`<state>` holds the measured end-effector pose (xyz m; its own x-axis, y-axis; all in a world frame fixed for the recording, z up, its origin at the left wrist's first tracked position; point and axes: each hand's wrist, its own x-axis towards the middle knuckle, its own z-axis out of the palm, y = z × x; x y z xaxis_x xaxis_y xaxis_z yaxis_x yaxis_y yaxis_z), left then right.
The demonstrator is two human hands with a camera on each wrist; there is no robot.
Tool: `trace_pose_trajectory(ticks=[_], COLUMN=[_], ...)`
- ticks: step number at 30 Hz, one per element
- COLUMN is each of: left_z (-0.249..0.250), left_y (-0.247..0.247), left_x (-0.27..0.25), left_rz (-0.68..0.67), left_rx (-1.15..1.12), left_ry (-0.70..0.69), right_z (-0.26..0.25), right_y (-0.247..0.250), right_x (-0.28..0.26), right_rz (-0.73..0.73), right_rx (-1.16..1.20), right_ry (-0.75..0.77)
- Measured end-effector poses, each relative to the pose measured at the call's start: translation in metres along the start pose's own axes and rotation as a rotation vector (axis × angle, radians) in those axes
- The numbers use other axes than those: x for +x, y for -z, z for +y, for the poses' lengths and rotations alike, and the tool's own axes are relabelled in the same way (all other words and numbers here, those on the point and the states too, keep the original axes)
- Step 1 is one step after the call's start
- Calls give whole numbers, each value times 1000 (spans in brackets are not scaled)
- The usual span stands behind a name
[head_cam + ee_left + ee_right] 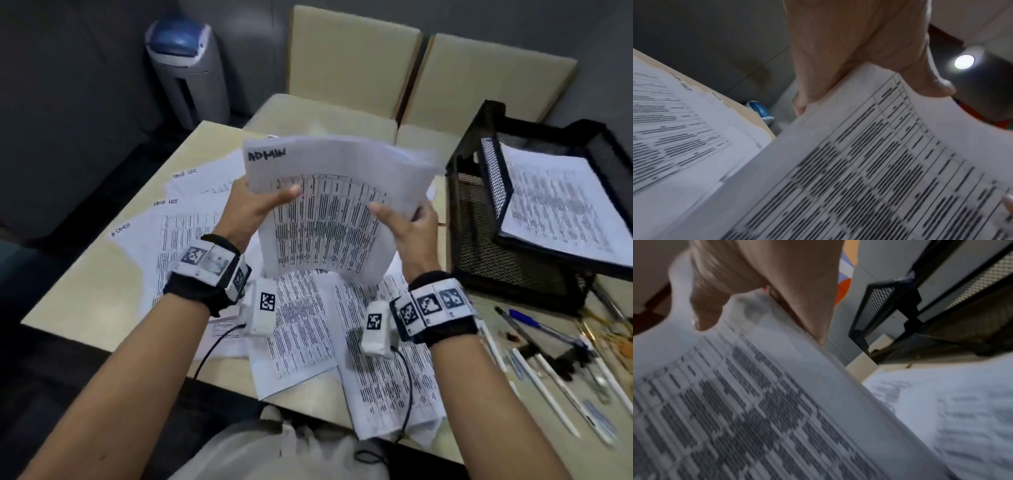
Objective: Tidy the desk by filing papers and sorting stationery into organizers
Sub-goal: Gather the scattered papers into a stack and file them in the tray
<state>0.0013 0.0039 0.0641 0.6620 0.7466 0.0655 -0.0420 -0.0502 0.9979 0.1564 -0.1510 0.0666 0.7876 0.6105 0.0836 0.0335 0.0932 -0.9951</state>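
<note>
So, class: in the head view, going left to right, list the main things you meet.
Bin → left hand → ADMIN papers → right hand → mesh tray → pens.

"ADMIN" is handwritten at the top left of the raised sheet (329, 205); two sheets on the counter (85, 284) read "TASK LIST" (202, 180) (171, 209), another (137, 246) "ADMIN"; the printed tables are too blurred to read

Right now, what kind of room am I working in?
Most likely an office or meeting room: printed sheets spread over a beige desk, a black mesh filing tray holding papers, and a lidded grey bin on the floor.
</note>
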Motion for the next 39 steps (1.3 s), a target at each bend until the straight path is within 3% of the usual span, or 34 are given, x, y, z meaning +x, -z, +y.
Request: trace_pose_trajectory(ticks=[3,5,9,13,16,19,22,27,32,39], left_z=[-20,-23,17,67,93,103,95,71,51,20], left_y=[-8,-15,-39,-79,-125,-178,-233,-319,-377,-396], left_x=[-7,-11,-2,23,41,51,50,49,58,66], left_rz=[-13,29,146,188,179,91,-24,-192,-254,-431], left_rx=[142,176,140,-9,-108,-126,33,415,830,1261], left_ry=[113,126,-17,-169,-122,-24,60,-43,-24,70], right_z=[18,18,2,-12,-32,-55,-69,-65,-54,-31], right_y=[-3,0,22,60,101,155,212,281,311,320], right_x=[2,5,8,-1,-2,17,40,74,104,113], right_rz=[20,46,90,114,182,350,495,527,380,164], right_rx=[-78,-97,-122,-312,-442,-503,-491,-604,-808,-1250], right_ry=[-144,-164,-40,86,192,248,245,88,-216,-303])
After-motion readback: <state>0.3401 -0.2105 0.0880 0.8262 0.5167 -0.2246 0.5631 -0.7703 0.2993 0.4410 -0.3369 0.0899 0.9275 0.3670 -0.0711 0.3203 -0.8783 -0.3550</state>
